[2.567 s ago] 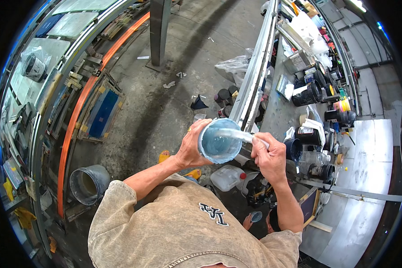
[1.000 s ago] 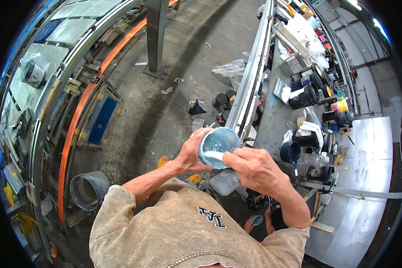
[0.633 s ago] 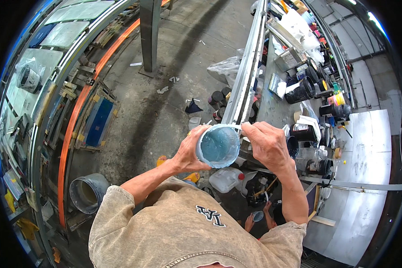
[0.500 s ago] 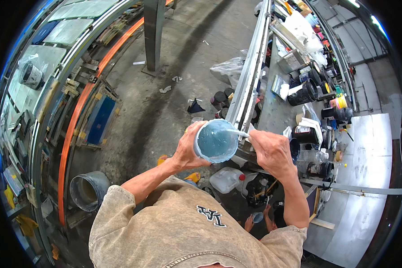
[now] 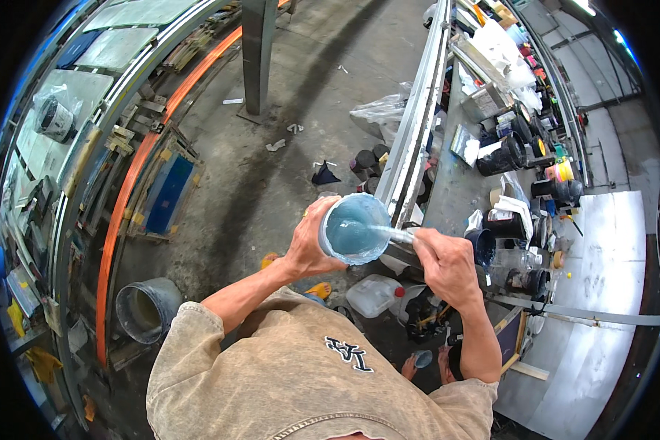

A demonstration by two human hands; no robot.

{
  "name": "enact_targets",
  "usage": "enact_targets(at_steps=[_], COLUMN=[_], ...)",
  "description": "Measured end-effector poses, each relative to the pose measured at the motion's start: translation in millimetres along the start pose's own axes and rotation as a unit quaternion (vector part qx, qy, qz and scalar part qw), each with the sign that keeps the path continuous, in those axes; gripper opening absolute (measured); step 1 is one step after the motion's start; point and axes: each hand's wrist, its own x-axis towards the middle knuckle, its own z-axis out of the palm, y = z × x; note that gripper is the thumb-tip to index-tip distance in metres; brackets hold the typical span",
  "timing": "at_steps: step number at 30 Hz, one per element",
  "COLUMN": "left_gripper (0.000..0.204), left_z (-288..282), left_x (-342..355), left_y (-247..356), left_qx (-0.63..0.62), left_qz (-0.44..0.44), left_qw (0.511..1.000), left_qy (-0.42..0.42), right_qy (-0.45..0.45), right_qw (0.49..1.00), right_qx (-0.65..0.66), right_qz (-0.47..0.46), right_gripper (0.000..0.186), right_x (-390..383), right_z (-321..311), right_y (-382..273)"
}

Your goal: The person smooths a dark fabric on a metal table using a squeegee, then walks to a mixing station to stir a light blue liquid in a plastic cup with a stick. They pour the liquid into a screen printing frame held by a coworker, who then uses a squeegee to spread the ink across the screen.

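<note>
My left hand (image 5: 309, 243) is wrapped round the left side of a translucent plastic tub (image 5: 374, 257), held in front of my chest. Its rim is smeared, and a thick blue-grey liquid (image 5: 348, 233) lies inside. The fingers on the tub's far side are partly hidden. My right hand (image 5: 447, 265), to the right of the tub, grips a pale, coated stirring stick (image 5: 397, 235). The stick slants over the rim and its far end dips into the liquid.
A bench (image 5: 462, 176) on the right bears several black ink tubs (image 5: 500, 154). Below the tub, a white jug (image 5: 374, 295) stands on the floor. At left are a bucket (image 5: 148, 312), an orange rail (image 5: 128, 198) and a steel post (image 5: 257, 59). Small hands (image 5: 411, 367) show lower right.
My right hand has moved slightly right and down, and more of the stick shows outside the tub. The tub stays nearly in place in my left hand.
</note>
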Motion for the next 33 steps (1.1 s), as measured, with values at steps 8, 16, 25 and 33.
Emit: enact_targets(at_steps=[8,16,25,33], left_gripper=[0.103,0.104,0.105,0.112], left_z=[3.9,1.4,9.7,3.6], left_x=[5.1,10.2,8.1,5.2], left_y=[1.4,2.5,-3.7,-10.1], left_qx=[-0.012,-0.002,-0.039,0.006], left_qz=[0.021,0.02,0.013,0.0], left_qw=[1.0,0.999,0.999,1.0], left_qy=[0.01,0.027,0.023,0.008], right_qy=[0.143,0.064,0.077,0.039], right_qw=[0.987,0.994,0.989,0.996], right_qx=[-0.04,0.079,0.103,0.06], right_qz=[-0.056,0.042,0.073,0.055], right_gripper=[0.011,0.011,0.006,0.008], right_x=[4.2,-4.8,-8.7,-13.0], right_z=[39.4,25.4,31.0,17.3], right_y=[7.5,-8.4,-7.3,-9.5])
